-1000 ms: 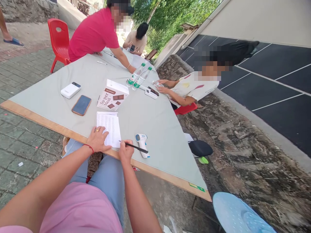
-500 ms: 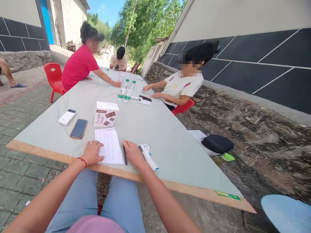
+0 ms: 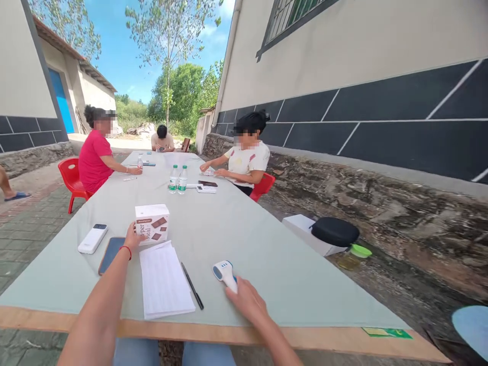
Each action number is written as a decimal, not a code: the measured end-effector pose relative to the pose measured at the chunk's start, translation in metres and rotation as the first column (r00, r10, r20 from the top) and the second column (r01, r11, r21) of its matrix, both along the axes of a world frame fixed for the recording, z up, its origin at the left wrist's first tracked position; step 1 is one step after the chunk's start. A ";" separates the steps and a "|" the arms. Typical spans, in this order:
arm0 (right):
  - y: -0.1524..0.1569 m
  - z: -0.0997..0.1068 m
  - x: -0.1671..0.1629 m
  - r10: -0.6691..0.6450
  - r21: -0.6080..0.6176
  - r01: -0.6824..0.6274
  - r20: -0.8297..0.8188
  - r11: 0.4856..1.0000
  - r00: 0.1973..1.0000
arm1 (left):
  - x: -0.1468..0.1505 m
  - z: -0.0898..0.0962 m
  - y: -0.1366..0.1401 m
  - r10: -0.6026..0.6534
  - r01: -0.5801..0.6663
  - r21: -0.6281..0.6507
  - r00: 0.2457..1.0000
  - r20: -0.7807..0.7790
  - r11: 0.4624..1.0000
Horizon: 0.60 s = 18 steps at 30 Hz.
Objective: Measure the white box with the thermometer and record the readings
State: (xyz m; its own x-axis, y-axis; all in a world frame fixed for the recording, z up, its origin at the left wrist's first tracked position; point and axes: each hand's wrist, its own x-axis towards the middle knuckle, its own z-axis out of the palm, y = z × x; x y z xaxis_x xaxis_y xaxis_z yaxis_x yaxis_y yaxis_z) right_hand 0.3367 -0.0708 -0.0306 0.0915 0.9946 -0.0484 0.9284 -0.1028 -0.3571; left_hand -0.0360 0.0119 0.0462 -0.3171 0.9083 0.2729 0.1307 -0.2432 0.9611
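In the head view, my left hand (image 3: 132, 238) is at the left side of a white box (image 3: 160, 231) with brown chocolate-bar pictures, its fingers against the lower left edge. The box stands upright on the table. My right hand (image 3: 249, 300) is closed round the handle of a white-and-blue infrared thermometer (image 3: 224, 272), whose head points away from me. Between my hands lie printed paper sheets (image 3: 163, 282) and a black pen (image 3: 192, 285). A dark-screened phone (image 3: 110, 254), partly covered by my left forearm, lies beside the sheets.
A white power bank (image 3: 92, 239) lies to the left. Two water bottles (image 3: 178, 180) stand mid-table, near another white device (image 3: 206, 189). People sit at both sides (image 3: 93, 157) (image 3: 247, 160) and the far end (image 3: 162, 140). A black case (image 3: 334, 231) rests beyond the right edge.
My left hand has gone from the paper forward to the box. My right hand has left the pen's side and taken hold of the thermometer. The view has tilted up.
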 end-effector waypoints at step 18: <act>-0.065 0.090 -0.174 0.202 0.205 -0.154 -0.979 0.966 -0.035 | -0.012 -0.018 -0.121 -0.028 0.030 -0.045 0.999 0.037 0.999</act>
State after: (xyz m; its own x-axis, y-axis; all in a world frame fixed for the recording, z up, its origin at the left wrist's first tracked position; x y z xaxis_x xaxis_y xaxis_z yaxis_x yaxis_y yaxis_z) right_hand 0.1622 -0.1356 0.0597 -0.2045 0.9721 0.1148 -0.3688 0.0321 -0.9289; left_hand -0.0483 -0.1091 0.0277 -0.2995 0.9284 0.2201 0.0892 -0.2025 0.9752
